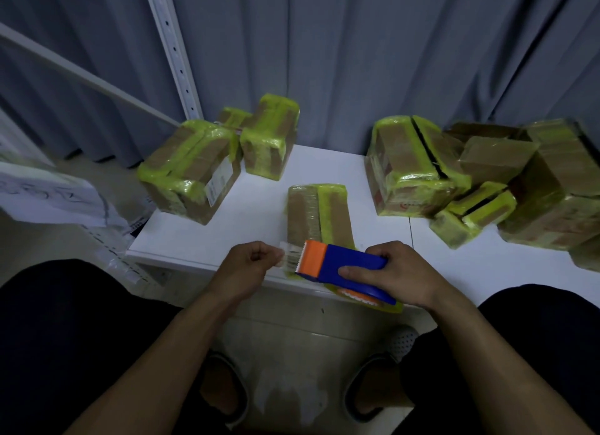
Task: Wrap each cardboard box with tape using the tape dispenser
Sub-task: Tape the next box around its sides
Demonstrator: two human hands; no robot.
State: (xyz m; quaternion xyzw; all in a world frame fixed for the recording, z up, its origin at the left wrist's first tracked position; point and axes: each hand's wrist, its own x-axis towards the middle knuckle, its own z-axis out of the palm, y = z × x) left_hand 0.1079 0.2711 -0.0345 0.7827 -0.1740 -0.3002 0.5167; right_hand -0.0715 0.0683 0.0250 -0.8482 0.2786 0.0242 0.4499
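Near end of brown cardboard box (319, 213) hidden under blue-orange tape dispenser (350, 259), gripped by right hand (399, 275); left hand (250, 265) pinches clear tape end (289, 253)

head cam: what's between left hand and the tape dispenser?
Head view: a short strip of clear tape, pinched by the left hand, runs to the orange end of the tape dispenser.

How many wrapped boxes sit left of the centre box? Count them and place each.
3: a large box nearest, at the left; an upright box right of it, by the curtain; a small box behind both, mostly hidden. Others may hide behind them.
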